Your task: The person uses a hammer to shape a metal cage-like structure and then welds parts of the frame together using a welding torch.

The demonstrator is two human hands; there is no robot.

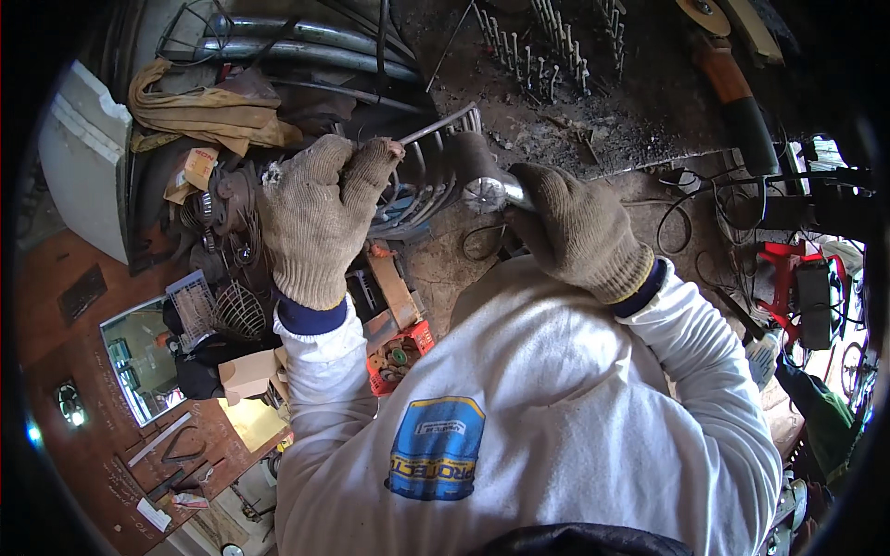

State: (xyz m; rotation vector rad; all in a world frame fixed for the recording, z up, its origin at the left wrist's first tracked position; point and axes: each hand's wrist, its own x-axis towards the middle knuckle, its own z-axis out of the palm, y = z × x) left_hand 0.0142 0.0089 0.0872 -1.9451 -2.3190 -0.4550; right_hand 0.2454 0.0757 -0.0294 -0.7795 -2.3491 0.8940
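Note:
Both my hands wear brown knit gloves. My left hand (320, 218) is closed around one end of a thin metal rod (440, 124), which slants up to the right and bends near its far end. My right hand (579, 227) grips a hammer (480, 167) by its metal handle, close below the head. The hammer head is just right of the rod, its round, worn face turned toward me. Whether hammer and rod touch, I cannot tell. Several curved metal rods (422, 202) sit between my hands, partly hidden behind the hammer.
A dark, dirty metal bench (640, 120) carries rows of upright metal pins (556, 56). An angle grinder (732, 88) lies at its right. Metal tubes (315, 51), a yellow-brown cloth (199, 107) and a small box (193, 174) are at left. A red crate (375, 375) stands below.

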